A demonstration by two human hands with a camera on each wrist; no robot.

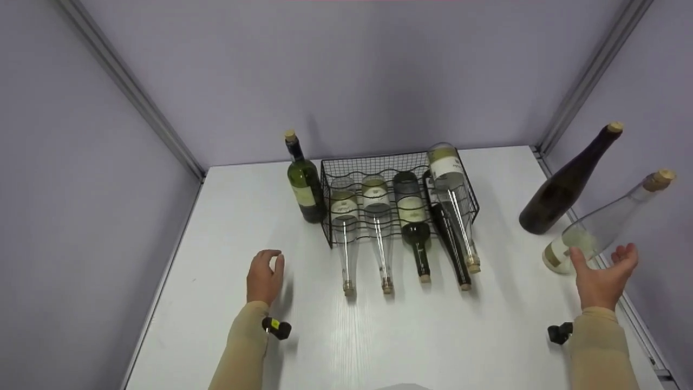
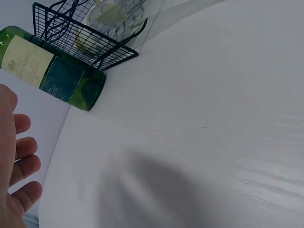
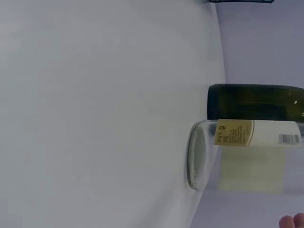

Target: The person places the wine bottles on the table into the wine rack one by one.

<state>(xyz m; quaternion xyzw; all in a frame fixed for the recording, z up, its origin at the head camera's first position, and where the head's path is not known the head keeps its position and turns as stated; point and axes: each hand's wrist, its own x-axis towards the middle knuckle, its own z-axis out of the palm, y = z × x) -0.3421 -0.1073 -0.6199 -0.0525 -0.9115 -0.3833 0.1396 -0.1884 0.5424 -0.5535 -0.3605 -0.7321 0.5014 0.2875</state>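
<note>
My left hand (image 1: pixel 264 277) hovers over the white table left of the rack, fingers loosely bent and holding nothing. On the right, my right hand (image 1: pixel 603 276) is spread in front of a clear corked bottle (image 1: pixel 606 222); in the right wrist view its fingertips (image 3: pixel 287 222) show apart from the glass. That bottle stands upright beside a dark corked bottle (image 1: pixel 557 189). A black wire rack (image 1: pixel 373 161) holds several bottles lying with necks toward me, among them a green one (image 1: pixel 416 234). Across its right end, a clear bottle (image 1: pixel 448 165) lies above a dark bottle (image 1: pixel 452 246).
A green corked bottle (image 1: pixel 306 187) stands upright against the rack's left side. Pale walls (image 1: pixel 346 81) enclose the white table (image 1: pixel 379 341) at the back and both sides. Small black devices (image 1: pixel 277 328) are strapped to the wrists.
</note>
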